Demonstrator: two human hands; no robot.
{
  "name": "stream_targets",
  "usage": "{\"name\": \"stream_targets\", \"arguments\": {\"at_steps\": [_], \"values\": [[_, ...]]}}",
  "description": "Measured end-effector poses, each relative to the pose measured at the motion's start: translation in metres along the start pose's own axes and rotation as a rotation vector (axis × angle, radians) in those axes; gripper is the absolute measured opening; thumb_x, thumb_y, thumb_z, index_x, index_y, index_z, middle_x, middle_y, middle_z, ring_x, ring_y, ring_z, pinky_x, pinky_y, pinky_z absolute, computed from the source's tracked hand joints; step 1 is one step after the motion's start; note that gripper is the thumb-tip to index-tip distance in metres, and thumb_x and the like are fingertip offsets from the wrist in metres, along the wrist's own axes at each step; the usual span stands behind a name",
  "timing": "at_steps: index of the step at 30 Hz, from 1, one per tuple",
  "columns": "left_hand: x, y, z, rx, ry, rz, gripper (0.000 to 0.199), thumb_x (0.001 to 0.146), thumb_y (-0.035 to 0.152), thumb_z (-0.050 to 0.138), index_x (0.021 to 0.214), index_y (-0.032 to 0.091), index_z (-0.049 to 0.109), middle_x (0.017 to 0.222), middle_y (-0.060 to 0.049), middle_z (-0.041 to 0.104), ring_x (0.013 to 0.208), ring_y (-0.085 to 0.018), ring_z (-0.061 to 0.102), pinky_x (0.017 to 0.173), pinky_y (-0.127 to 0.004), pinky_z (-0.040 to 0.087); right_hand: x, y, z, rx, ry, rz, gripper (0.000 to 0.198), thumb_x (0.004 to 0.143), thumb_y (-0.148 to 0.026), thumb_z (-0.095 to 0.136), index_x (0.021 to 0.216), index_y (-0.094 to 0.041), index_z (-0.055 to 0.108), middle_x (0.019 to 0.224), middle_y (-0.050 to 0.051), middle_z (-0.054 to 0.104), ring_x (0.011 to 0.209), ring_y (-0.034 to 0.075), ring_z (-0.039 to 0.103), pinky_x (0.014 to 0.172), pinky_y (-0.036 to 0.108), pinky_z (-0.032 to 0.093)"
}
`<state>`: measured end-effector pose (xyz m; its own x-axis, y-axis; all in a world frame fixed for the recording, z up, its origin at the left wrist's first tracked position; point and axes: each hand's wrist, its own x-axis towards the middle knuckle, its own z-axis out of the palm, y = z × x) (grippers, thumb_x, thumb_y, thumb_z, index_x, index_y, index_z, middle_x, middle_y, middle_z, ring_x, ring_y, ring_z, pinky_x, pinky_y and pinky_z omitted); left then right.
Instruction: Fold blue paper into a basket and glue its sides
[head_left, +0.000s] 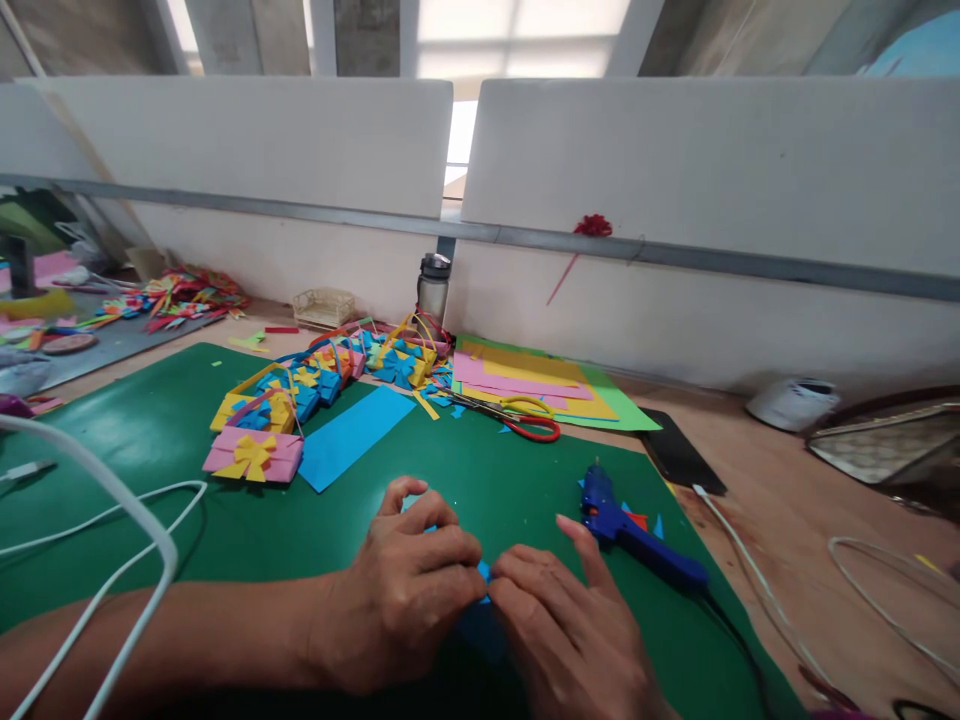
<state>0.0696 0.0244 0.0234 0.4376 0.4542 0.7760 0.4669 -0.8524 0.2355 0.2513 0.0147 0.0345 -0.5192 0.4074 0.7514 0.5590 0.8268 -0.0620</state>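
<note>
Low in the middle, a small piece of blue paper (485,573) is mostly hidden under my two hands. My left hand (412,590) is closed on it, its fingers bent and pressed together. From the right, my right hand (566,625) holds the paper down with bent fingertips, its thumb raised and apart. The fingertips of both hands nearly meet over the paper. Right of my right hand lies a blue glue gun (645,545) with small paper scraps beside it. A long blue paper strip (356,435) lies beyond my left hand.
Small paper bags with bows (255,455) stand in a row at the back left. Scissors (525,415) lie by stacked coloured sheets (525,375). A bottle (433,290) stands behind. A white cable (142,520) arches over my left forearm; a phone (682,450) lies right.
</note>
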Motion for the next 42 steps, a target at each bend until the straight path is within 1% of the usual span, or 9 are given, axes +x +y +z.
{"name": "stream_targets", "arguments": {"at_steps": [5,9,18,22,24,27,33,39,42], "values": [[0.006,0.002,-0.006,-0.065,-0.056,-0.040,0.011,0.080,0.012,0.052,0.076,0.019,0.058,0.080,0.001,0.066,0.075,-0.015,0.049,0.080,-0.038,0.027,0.001,0.002,-0.004,0.001,-0.019,-0.011,0.025,0.083,-0.004,0.039,0.086,-0.015,0.061,0.079,0.006,0.069,0.081,0.016,0.065,0.104,0.046,0.026],[0.011,0.002,-0.011,-0.088,-0.032,-0.053,0.012,0.078,0.009,0.052,0.078,0.019,0.059,0.080,-0.001,0.066,0.074,-0.015,0.049,0.076,-0.037,0.028,0.003,0.007,-0.008,-0.011,-0.045,-0.017,0.024,0.080,-0.002,0.041,0.084,-0.017,0.059,0.081,0.005,0.069,0.081,0.015,0.065,0.105,0.044,0.026],[0.017,0.003,-0.011,-0.143,-0.051,-0.115,0.011,0.084,0.014,0.052,0.078,0.018,0.059,0.077,-0.001,0.064,0.072,-0.015,0.049,0.075,-0.036,0.030,0.009,0.008,-0.022,0.067,-0.098,0.043,0.022,0.080,-0.002,0.041,0.083,-0.019,0.055,0.078,0.002,0.066,0.072,0.013,0.062,0.098,0.039,0.031],[0.022,-0.002,-0.017,-0.251,-0.076,-0.270,0.012,0.085,0.023,0.051,0.084,0.017,0.061,0.088,-0.005,0.063,0.082,-0.018,0.055,0.082,-0.035,0.035,0.014,0.012,-0.029,0.203,-0.132,0.362,0.015,0.086,-0.015,0.044,0.076,-0.020,0.054,0.067,-0.001,0.060,0.062,0.012,0.056,0.073,0.027,0.042],[0.024,-0.006,-0.021,-0.357,-0.099,-0.413,0.022,0.085,0.032,0.050,0.097,0.017,0.061,0.099,-0.007,0.063,0.093,-0.021,0.055,0.084,-0.034,0.038,0.017,0.015,-0.030,0.312,-0.189,0.575,0.020,0.087,-0.022,0.043,0.070,-0.020,0.053,0.063,-0.002,0.055,0.058,0.012,0.051,0.058,0.024,0.040],[0.028,-0.012,-0.022,-0.473,-0.155,-0.662,0.033,0.086,0.039,0.046,0.107,0.017,0.060,0.107,-0.007,0.063,0.099,-0.022,0.055,0.084,-0.031,0.042,0.019,0.020,-0.029,0.453,-0.221,0.766,0.023,0.086,-0.028,0.043,0.065,-0.020,0.049,0.060,-0.003,0.046,0.056,0.012,0.044,0.053,0.023,0.035],[0.034,-0.018,-0.011,-0.673,-0.300,-0.840,0.038,0.071,0.032,0.059,0.103,0.012,0.062,0.100,-0.008,0.066,0.093,-0.022,0.059,0.079,-0.029,0.046,0.014,0.024,-0.023,0.544,-0.253,0.847,0.023,0.085,-0.032,0.043,0.067,-0.019,0.048,0.061,-0.004,0.042,0.058,0.012,0.039,0.054,0.023,0.032],[0.034,-0.018,-0.010,-0.668,-0.273,-0.899,0.038,0.067,0.034,0.064,0.099,0.012,0.065,0.095,-0.008,0.067,0.089,-0.023,0.059,0.077,-0.030,0.046,0.009,0.026,-0.017,0.587,-0.243,0.871,0.022,0.084,-0.033,0.045,0.067,-0.019,0.048,0.061,-0.004,0.041,0.057,0.011,0.037,0.054,0.024,0.031],[0.029,-0.022,-0.010,-0.740,-0.217,-0.925,0.040,0.075,0.045,0.061,0.101,0.016,0.065,0.100,-0.007,0.067,0.095,-0.024,0.058,0.081,-0.031,0.044,0.009,0.029,-0.012,0.677,-0.216,0.960,0.022,0.081,-0.034,0.047,0.065,-0.020,0.046,0.060,-0.004,0.039,0.056,0.011,0.036,0.053,0.024,0.030]]}}
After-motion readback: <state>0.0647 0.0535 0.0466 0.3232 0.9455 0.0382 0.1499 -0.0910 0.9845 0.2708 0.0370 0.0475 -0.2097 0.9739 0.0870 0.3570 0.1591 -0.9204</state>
